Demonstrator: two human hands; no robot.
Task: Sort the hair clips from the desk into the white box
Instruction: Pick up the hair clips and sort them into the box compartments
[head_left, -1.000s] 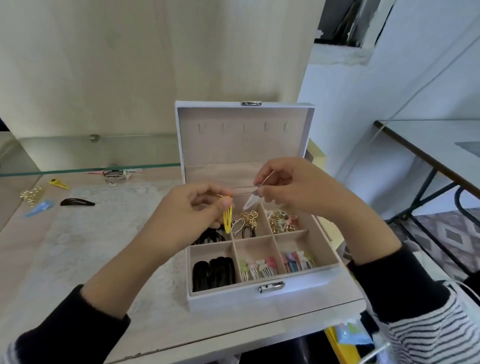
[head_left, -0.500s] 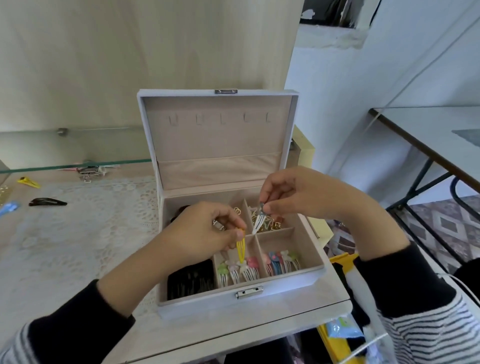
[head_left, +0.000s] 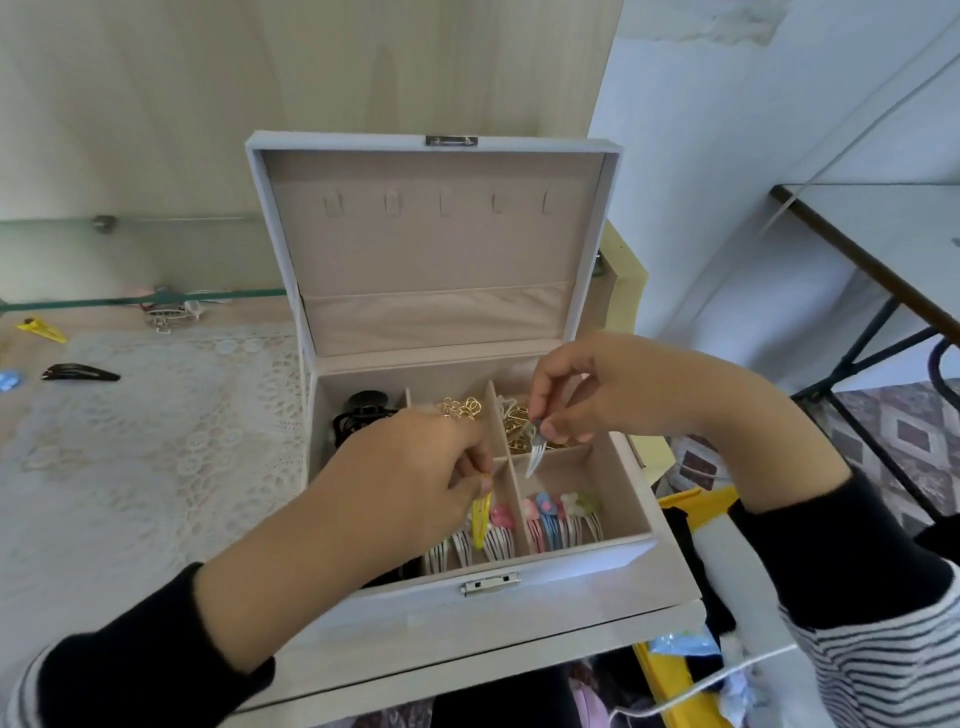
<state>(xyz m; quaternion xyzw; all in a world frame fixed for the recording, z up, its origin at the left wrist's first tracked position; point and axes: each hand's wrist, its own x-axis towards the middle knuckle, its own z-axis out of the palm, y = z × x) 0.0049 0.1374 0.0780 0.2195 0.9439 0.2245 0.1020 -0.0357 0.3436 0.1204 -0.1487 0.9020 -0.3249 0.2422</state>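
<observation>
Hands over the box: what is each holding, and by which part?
Left hand pinches a yellow clip by its top end; right hand pinches a silver clip by its top end.

Pale counter (head_left: 519, 639), lace mat (head_left: 156, 441) over its left. White box (head_left: 571, 558) sits open at front-right, right beside the mat. Far left: black clip (head_left: 80, 372), yellow clip (head_left: 41, 330) behind it, blue clip (head_left: 8, 379) at frame edge. Clip tangle (head_left: 174, 312) at the back.
</observation>
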